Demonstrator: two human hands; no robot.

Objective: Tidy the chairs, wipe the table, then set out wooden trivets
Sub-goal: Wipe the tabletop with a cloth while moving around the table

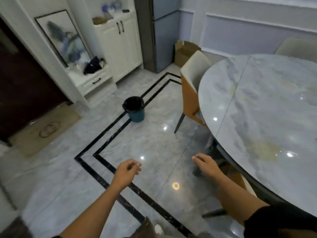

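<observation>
A round grey marble table (267, 107) fills the right side, with yellowish stains on its top. An orange and cream chair (192, 86) is tucked against its left edge. A second pale chair (298, 47) stands at the far side. Under the near edge, part of another orange chair (238, 179) shows behind my right forearm. My left hand (127, 170) hovers over the floor, fingers loosely curled and holding nothing. My right hand (204, 164) reaches forward just left of the table's edge, fingers apart and empty. No trivets or cloth are in view.
A teal bin with a black liner (134, 109) stands on the glossy tiled floor. White cabinets (120, 43), a grey fridge (159, 31) and a cardboard box (183, 52) line the back. A doormat (46, 127) lies before a dark door at left.
</observation>
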